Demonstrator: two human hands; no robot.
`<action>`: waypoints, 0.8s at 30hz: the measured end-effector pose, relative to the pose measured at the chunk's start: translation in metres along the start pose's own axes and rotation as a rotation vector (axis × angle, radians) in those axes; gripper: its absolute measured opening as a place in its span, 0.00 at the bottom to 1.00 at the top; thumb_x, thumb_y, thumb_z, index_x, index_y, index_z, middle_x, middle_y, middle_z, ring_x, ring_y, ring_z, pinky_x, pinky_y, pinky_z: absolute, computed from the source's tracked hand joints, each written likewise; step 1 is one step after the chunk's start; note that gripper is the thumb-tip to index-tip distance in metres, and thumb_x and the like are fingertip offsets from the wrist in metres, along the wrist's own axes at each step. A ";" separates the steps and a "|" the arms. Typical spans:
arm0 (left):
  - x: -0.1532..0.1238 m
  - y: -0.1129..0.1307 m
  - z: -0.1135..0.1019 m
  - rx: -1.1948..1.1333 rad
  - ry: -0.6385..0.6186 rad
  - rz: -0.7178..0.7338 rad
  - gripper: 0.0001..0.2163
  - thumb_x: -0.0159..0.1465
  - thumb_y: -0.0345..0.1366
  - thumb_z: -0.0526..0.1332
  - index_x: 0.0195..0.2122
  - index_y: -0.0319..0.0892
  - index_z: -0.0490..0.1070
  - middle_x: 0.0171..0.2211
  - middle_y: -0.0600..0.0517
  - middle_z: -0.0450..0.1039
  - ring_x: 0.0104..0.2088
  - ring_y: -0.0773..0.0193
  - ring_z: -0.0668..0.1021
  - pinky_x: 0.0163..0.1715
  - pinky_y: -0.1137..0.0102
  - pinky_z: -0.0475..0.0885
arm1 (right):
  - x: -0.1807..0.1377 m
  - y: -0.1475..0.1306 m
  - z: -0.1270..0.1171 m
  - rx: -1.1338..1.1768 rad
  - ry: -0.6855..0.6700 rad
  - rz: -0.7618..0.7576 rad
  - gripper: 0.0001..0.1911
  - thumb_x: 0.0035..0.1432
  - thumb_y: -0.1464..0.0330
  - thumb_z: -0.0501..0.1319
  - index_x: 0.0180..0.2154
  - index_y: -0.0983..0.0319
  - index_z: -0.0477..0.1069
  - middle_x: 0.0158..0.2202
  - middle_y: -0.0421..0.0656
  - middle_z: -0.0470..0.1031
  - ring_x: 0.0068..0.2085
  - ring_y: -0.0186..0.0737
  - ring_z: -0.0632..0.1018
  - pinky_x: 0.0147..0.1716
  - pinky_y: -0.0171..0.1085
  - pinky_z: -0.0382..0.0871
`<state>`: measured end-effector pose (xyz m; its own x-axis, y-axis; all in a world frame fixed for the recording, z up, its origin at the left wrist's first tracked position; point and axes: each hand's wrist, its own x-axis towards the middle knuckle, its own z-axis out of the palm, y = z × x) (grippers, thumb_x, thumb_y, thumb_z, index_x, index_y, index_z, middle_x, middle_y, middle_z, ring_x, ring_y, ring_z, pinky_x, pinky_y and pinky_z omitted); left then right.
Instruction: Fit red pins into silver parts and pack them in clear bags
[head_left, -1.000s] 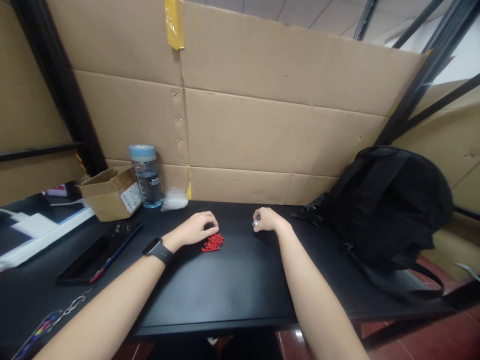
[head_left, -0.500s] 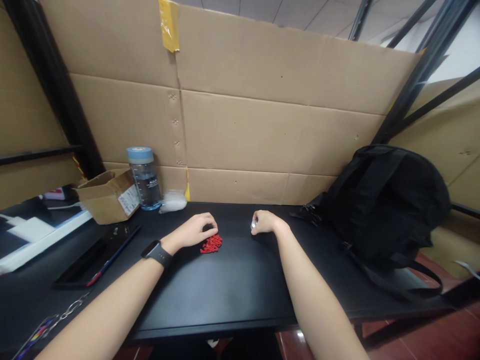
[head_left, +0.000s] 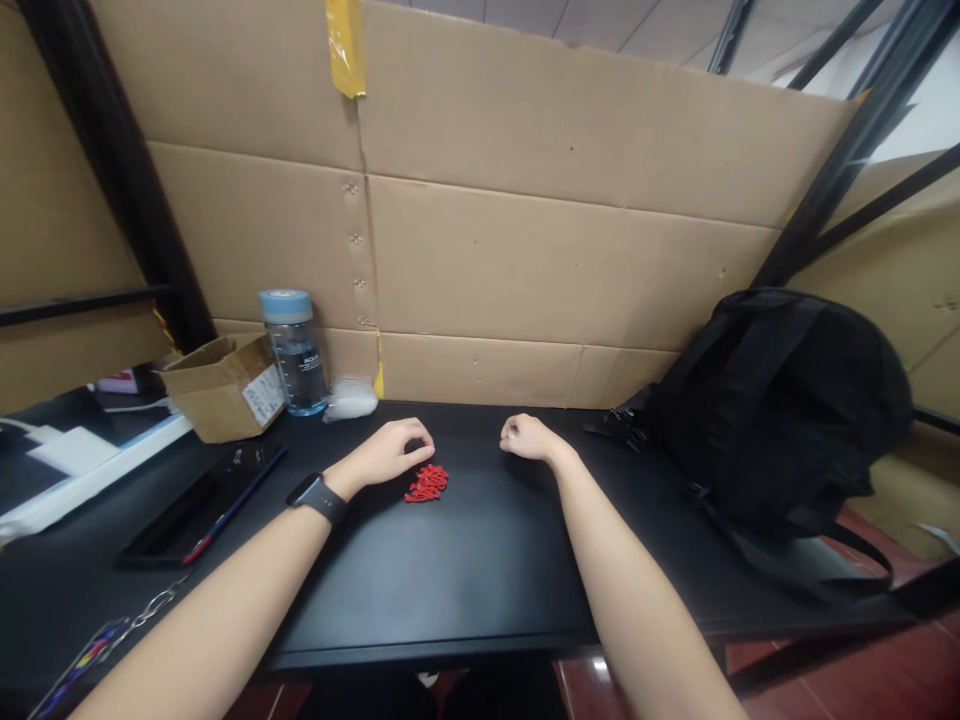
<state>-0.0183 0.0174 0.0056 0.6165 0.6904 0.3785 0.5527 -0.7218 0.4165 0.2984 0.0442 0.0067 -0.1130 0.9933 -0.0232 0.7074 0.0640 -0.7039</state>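
Note:
A small heap of red pieces [head_left: 427, 483] lies on the black table [head_left: 465, 570]. My left hand [head_left: 396, 449] hovers just behind and left of the heap, fingers curled in a pinch; what it holds, if anything, is too small to name. A black watch [head_left: 318, 497] sits on that wrist. My right hand [head_left: 527, 439] rests on the table to the right of the heap, fingers closed round a small silvery object [head_left: 511, 434] that I cannot name.
A water bottle [head_left: 293, 351], an open cardboard box [head_left: 223, 385] and a white wad [head_left: 351, 399] stand at the back left. A dark tablet with a pen [head_left: 199, 503] and a keychain [head_left: 112, 634] lie left. A black backpack [head_left: 772, 405] fills the right. Cardboard walls stand behind.
Both hands have lifted slightly and shifted a little away from me; the red heap has stayed where it was.

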 end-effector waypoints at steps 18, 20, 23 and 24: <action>0.000 -0.012 -0.002 0.005 0.071 -0.038 0.12 0.68 0.43 0.59 0.36 0.42 0.79 0.37 0.48 0.78 0.38 0.59 0.79 0.43 0.66 0.73 | 0.018 0.003 0.000 1.347 0.352 0.209 0.16 0.53 0.67 0.58 0.25 0.57 0.48 0.17 0.29 0.46 0.15 0.26 0.50 0.09 0.26 0.46; 0.000 -0.013 -0.002 -0.002 0.070 -0.025 0.12 0.68 0.43 0.59 0.36 0.42 0.78 0.37 0.48 0.78 0.38 0.59 0.79 0.43 0.67 0.73 | 0.018 0.004 -0.001 1.383 0.364 0.206 0.16 0.52 0.69 0.60 0.25 0.57 0.49 0.17 0.30 0.50 0.16 0.27 0.55 0.09 0.25 0.52; 0.000 -0.013 -0.001 -0.010 0.066 -0.012 0.12 0.68 0.43 0.58 0.35 0.42 0.78 0.37 0.48 0.78 0.37 0.60 0.79 0.43 0.67 0.73 | 0.018 0.006 -0.001 1.410 0.373 0.201 0.16 0.48 0.73 0.61 0.25 0.57 0.52 0.18 0.32 0.57 0.18 0.28 0.63 0.14 0.27 0.67; -0.001 -0.013 -0.001 -0.009 0.064 -0.011 0.12 0.68 0.42 0.58 0.35 0.42 0.78 0.37 0.48 0.78 0.37 0.60 0.79 0.43 0.67 0.73 | 0.018 0.007 -0.001 1.413 0.375 0.196 0.15 0.48 0.74 0.61 0.26 0.57 0.53 0.19 0.33 0.58 0.19 0.29 0.65 0.16 0.28 0.71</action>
<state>-0.0263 0.0267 0.0004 0.5732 0.7003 0.4255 0.5543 -0.7138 0.4280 0.3017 0.0630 0.0018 0.2412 0.9551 -0.1719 -0.5875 0.0027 -0.8092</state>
